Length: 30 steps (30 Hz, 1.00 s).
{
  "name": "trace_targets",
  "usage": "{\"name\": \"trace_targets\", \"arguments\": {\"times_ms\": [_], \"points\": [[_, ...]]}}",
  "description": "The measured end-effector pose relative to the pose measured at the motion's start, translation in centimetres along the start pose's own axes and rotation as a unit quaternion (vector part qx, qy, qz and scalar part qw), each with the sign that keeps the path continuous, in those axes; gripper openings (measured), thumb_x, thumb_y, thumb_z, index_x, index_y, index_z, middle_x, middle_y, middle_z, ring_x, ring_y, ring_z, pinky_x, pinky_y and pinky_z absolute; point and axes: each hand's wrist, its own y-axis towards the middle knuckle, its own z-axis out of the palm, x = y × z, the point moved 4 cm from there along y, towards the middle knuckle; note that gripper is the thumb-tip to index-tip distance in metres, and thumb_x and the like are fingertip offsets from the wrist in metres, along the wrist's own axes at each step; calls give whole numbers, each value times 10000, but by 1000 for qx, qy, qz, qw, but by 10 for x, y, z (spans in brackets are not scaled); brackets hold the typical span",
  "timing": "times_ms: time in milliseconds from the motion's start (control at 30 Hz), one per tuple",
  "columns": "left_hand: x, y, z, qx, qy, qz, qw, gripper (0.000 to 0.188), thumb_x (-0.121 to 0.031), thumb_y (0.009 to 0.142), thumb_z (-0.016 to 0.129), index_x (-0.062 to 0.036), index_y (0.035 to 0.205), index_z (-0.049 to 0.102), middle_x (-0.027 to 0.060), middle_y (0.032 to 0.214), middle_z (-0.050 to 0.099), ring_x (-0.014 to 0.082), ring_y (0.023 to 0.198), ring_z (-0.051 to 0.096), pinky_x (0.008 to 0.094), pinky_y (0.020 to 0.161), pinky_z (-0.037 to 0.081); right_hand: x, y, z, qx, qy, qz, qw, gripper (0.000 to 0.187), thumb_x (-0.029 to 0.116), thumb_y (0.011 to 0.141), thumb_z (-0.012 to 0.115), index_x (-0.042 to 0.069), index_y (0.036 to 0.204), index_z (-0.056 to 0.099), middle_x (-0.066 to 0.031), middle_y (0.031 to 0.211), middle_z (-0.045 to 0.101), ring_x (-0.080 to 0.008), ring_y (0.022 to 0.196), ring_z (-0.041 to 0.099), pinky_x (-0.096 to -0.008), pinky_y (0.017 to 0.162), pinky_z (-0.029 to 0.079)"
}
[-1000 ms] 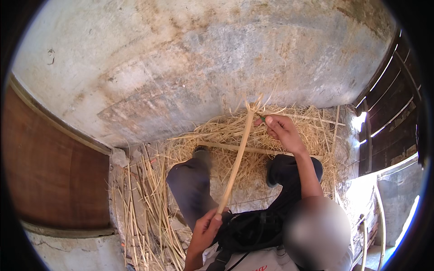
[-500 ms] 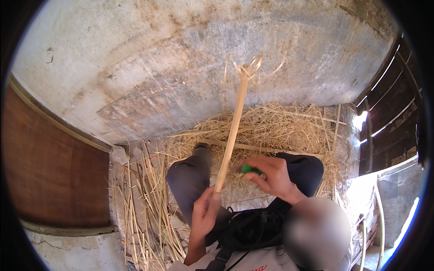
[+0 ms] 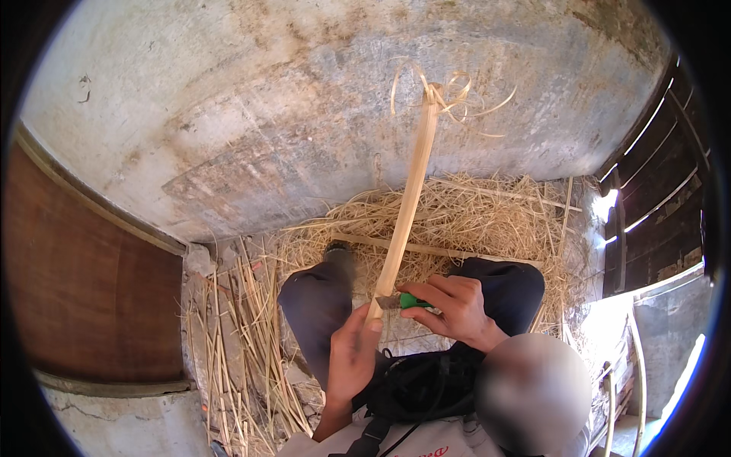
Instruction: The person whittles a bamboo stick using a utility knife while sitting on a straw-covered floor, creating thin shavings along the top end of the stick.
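My left hand [image 3: 352, 352] is closed round the near end of a long, pale bamboo strip [image 3: 411, 199]. The strip slants up and away from me, and thin curled shavings [image 3: 455, 93] hang on its far end. In my right hand [image 3: 457, 308] is a knife [image 3: 415, 301] with a green handle. Its short dark blade lies against the strip just beyond my left thumb. My fingers cover part of the handle.
A heap of shavings [image 3: 487, 217] lies between my legs and the stained wall [image 3: 343, 114]. Several thin bamboo strips [image 3: 244, 350] are on the floor at my left, near a brown wooden panel [image 3: 91, 282]. A black waist bag [image 3: 419, 385] sits at my lap.
The knife has moved left from beside the strip onto it, near my left hand. The strip's far end has shifted up and to the right, its curls spread wider.
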Motion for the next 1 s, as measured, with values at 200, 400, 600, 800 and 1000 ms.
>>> {"name": "trace_targets", "arguments": {"times_ms": [200, 400, 600, 800, 1000], "points": [[-9, 0, 3, -2, 19, 12, 1000, 329, -151, 1133, 611, 58, 1386, 640, 0, 850, 605, 59, 771, 489, 251, 670, 433, 4, 3, -6, -24, -40, -28, 998, 393, 412, 847, 888, 161, 1139, 810, 24, 675, 540, -160, 537, 583, -332, 499, 471], [-8, -1, 5, -7, 17, 8, 1000, 333, -163, 1133, 614, 65, 1374, 643, 3, 838, 601, 63, 765, 491, 260, 664, 435, 5, 5, -9, -41, -75, -42, 995, 378, 418, 830, 896, 166, 1100, 814, 36, 673, 538, -147, 534, 578, -316, 491, 455], [-10, 0, 7, -8, 11, 0, 1000, 332, -173, 1136, 612, 66, 1362, 647, -6, 819, 582, 60, 756, 486, 263, 650, 424, 2, 6, -12, -44, -81, -34, 995, 355, 401, 837, 902, 167, 1092, 823, 26, 684, 572, -163, 547, 599, -324, 503, 471], [10, -23, 6, 44, 7, -61, 997, 315, -177, 1125, 625, 54, 1336, 668, -19, 778, 555, 57, 732, 481, 269, 621, 398, -58, 24, -42, -157, -90, 113, 977, 306, 281, 894, 892, 84, 1116, 819, -99, 910, 789, -250, 689, 742, -345, 592, 567], [21, -21, -1, 20, 12, -49, 999, 289, -152, 1112, 642, 40, 1326, 679, -31, 769, 542, 47, 715, 472, 254, 616, 394, -68, 18, -42, -170, -28, 156, 973, 294, 271, 919, 871, 42, 1091, 805, -117, 925, 795, -266, 713, 753, -343, 620, 579]]}}
